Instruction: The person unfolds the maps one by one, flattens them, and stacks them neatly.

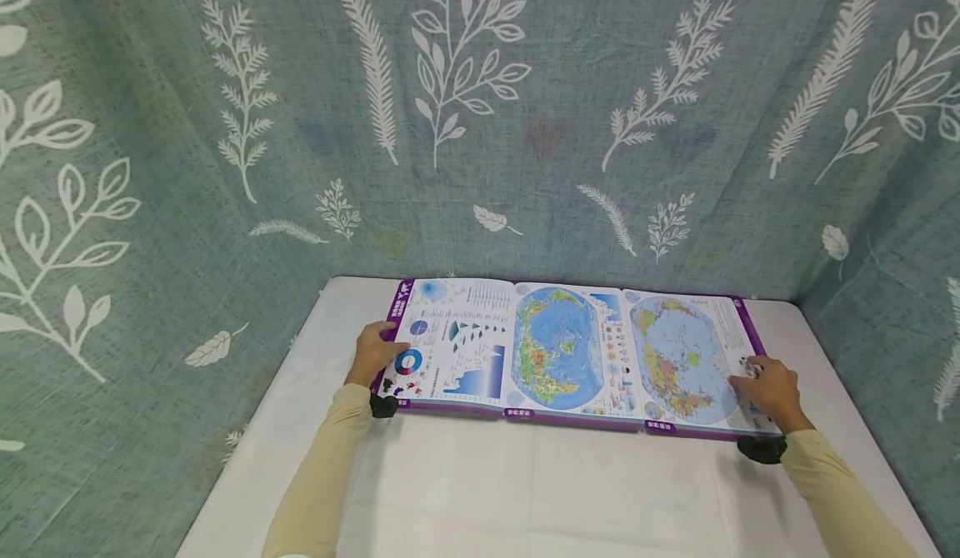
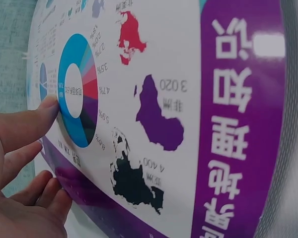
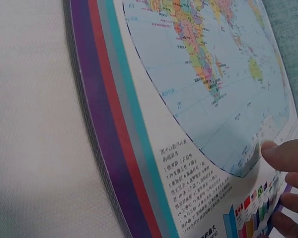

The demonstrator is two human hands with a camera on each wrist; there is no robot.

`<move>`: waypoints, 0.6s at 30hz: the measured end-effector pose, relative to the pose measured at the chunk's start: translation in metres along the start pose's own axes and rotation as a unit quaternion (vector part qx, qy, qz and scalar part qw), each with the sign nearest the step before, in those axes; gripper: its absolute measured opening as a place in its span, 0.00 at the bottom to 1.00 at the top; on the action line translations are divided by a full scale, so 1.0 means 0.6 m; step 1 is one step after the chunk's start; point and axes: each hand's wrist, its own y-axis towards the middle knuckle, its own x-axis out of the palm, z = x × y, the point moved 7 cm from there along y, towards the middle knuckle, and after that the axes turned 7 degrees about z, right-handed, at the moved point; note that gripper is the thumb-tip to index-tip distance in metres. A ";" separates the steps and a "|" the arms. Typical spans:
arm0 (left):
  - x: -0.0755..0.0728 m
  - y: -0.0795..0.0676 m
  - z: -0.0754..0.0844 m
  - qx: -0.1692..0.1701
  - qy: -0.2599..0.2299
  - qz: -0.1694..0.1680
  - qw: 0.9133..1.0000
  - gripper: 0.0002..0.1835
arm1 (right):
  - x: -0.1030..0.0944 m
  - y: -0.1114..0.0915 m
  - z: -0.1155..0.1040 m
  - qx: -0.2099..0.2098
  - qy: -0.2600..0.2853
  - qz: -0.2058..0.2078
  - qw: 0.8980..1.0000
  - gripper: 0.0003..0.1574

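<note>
A long fold-out atlas [image 1: 491, 312] lies spread in three panels, upside down to me, across the far part of the table. Charts fill its left panel; the middle and right panels carry world maps. My left hand [image 1: 373, 353] grips the left end, thumb on the page beside a blue ring chart [image 2: 72, 89] and the other fingers at the purple border. At the opposite end, my right hand [image 1: 776, 391] holds the edge, its thumb [image 3: 275, 151] on the page by the map's rim. Rows of small flags [image 3: 258, 196] show near those fingers.
The white-covered table [image 1: 525, 491] extends in front of the atlas. Behind and at both sides hangs a grey-green curtain [image 1: 555, 225] with white leaf prints, close to the atlas's far edge. Purple tabs [image 1: 519, 414] line the near edge.
</note>
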 end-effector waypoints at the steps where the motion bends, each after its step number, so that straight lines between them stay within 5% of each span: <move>1: 0.001 -0.001 0.001 -0.004 -0.004 -0.002 1.000 0.32 | -0.001 0.000 0.001 0.003 0.002 0.001 1.000 0.43; 18: -0.003 0.009 0.003 -0.003 -0.022 -0.015 1.000 0.26 | -0.018 -0.006 0.009 0.032 0.050 0.008 0.998 0.44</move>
